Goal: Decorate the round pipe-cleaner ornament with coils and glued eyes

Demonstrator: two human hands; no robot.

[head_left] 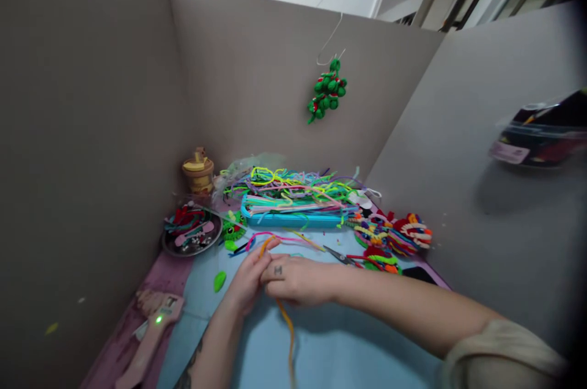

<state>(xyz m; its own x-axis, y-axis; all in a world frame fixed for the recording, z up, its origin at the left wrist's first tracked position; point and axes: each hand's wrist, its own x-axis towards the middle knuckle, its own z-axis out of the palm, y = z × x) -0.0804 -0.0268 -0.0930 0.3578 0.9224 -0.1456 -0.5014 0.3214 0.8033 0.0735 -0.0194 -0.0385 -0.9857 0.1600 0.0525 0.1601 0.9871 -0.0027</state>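
Note:
An orange pipe cleaner (288, 325) passes through both hands above the blue table covering. One end bends up over the fingers of my left hand (250, 273), and the long tail hangs down below towards me. My left hand is closed on it. Pressed against the left fingertips, my right hand (298, 279) is also closed, with its fingers curled around the same pipe cleaner. The exact grip between the fingertips is hidden. Just beyond the hands lie a pink pipe cleaner (263, 233) and a pair of scissors (338, 254). A green leaf-shaped piece (219, 281) rests left of my left hand.
Behind, a blue tray (293, 221) holds many coloured pipe cleaners. A metal bowl (174, 247) and a glue gun (153, 334) with a green light are at left. Colourful finished pieces (389, 235) lie at right. Green ornaments (329, 92) hang before the grey partition.

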